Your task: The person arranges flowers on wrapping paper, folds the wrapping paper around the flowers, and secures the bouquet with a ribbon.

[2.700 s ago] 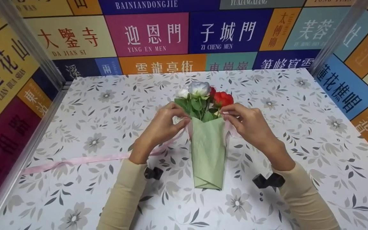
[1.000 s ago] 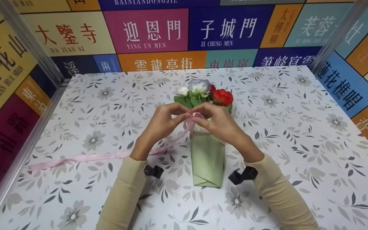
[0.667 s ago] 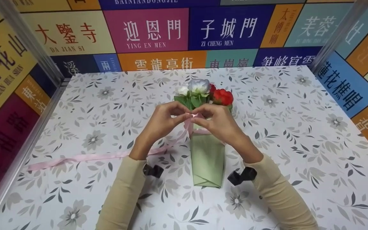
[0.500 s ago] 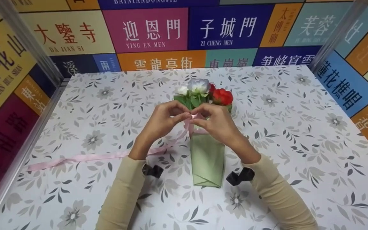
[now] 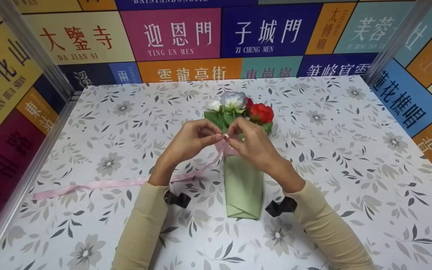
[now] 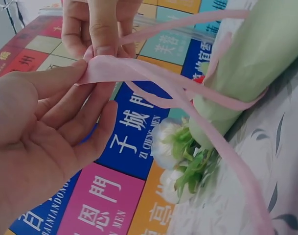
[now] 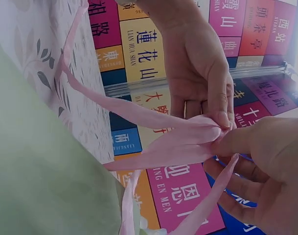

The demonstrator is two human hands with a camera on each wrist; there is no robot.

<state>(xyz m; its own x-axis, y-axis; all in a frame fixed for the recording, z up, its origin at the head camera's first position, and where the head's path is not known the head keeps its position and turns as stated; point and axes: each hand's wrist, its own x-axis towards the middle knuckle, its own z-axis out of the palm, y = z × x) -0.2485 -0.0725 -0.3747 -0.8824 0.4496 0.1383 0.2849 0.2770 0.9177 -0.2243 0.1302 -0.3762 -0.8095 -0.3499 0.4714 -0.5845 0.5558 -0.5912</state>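
Note:
A bouquet wrapped in green paper (image 5: 243, 187) lies on the table, its white flower (image 5: 233, 100) and red flower (image 5: 262, 112) pointing away from me. Above the top of the wrap, my left hand (image 5: 191, 141) pinches a pink ribbon (image 6: 212, 129) between thumb and fingers. My right hand (image 5: 255, 147) meets it fingertip to fingertip and pinches the same ribbon. In the right wrist view the ribbon (image 7: 175, 147) is gathered in folds between the two hands, with a short end hanging by the right fingers. The left wrist view shows it passing around the wrap.
The ribbon's long tail (image 5: 99, 184) runs left over the floral-patterned table (image 5: 294, 240). Panels with printed characters (image 5: 171, 35) stand behind the table and along both sides. A black wrist device (image 5: 281, 207) sits at each sleeve.
My right hand has come from the bouquet's right side over to the left hand, bringing ribbon across the wrap. Lately its fingers have shifted slightly at the pinched ribbon. The bouquet stays put.

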